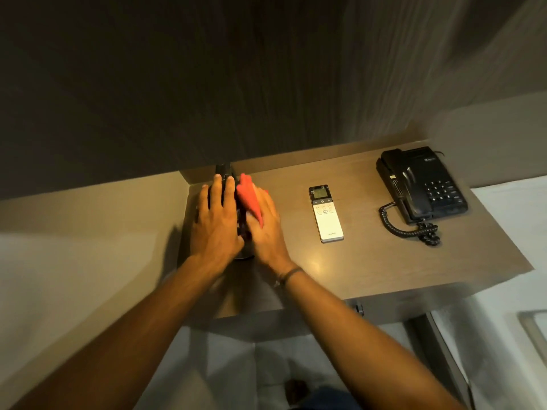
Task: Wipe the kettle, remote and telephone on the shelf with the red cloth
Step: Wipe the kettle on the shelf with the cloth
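Observation:
A dark kettle (226, 173) stands at the left end of the brown shelf (370, 261), mostly hidden under my hands. My left hand (214, 220) lies over its left side and top, fingers spread and gripping it. My right hand (265, 223) presses the red cloth (250, 195) against the kettle's right side. To the right of my hands a white remote (325, 214) lies flat on the shelf. A black corded telephone (423, 184) sits at the far right, its coiled cord trailing toward the front.
A dark wood-grain panel (207, 84) rises behind the shelf. A pale wall (74, 247) closes the left side. Below the shelf's front edge lies a light floor (266, 365). A white surface (509, 208) adjoins the shelf on the right.

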A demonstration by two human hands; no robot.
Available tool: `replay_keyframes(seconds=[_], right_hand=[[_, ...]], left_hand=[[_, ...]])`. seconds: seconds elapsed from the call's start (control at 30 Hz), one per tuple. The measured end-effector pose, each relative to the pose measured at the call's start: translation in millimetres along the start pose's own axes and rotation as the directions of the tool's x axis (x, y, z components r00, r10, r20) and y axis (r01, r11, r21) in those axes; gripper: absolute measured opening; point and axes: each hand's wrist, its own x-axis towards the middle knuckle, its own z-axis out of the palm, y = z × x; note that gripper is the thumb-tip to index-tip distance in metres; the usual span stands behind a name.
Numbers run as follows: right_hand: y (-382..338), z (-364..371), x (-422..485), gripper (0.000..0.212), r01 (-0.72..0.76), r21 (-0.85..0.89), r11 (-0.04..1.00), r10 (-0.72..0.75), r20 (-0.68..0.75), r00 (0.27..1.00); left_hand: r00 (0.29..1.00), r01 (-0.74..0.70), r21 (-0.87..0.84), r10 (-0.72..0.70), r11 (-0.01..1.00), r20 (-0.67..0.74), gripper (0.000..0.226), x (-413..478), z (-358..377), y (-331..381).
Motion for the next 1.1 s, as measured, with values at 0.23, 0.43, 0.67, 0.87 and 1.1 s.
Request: replay_keyframes(seconds=[0.23, 0.43, 0.67, 0.87, 1.1], right_hand=[[18, -9, 33, 0.050, -0.226, 0.276, 0.934, 0.222, 0.045, 0.974], [20, 29, -46, 0.069, -0.294, 0.325, 0.899, 0.353, -0.141, 0.925], [0, -4, -108, 0.064, -0.505, 0.669, 0.545, 0.606, 0.103, 0.789], [-26, -96, -139, 0.065, -0.551, 0.742, 0.383, 0.749, 0.099, 0.655], [-49, -212, -120, 0.052, -0.504, 0.533, 0.680, 0.671, -0.173, 0.721]], left_hand=[[1.000, 0.011, -0.017, -0.011, 1.000, -0.013, 0.133, -2, -3, 1], [1.000, 0.014, -0.041, -0.014, 0.999, -0.003, 0.133, -1, 0, -1], [1.000, -0.010, -0.060, 0.011, 0.998, 0.008, 0.136, 3, 1, -4], [0.978, -0.041, -0.073, 0.025, 0.997, -0.207, 0.126, -8, 6, 16], [0.999, 0.011, -0.411, -0.028, 0.912, -0.034, 0.113, -28, 78, 131]])
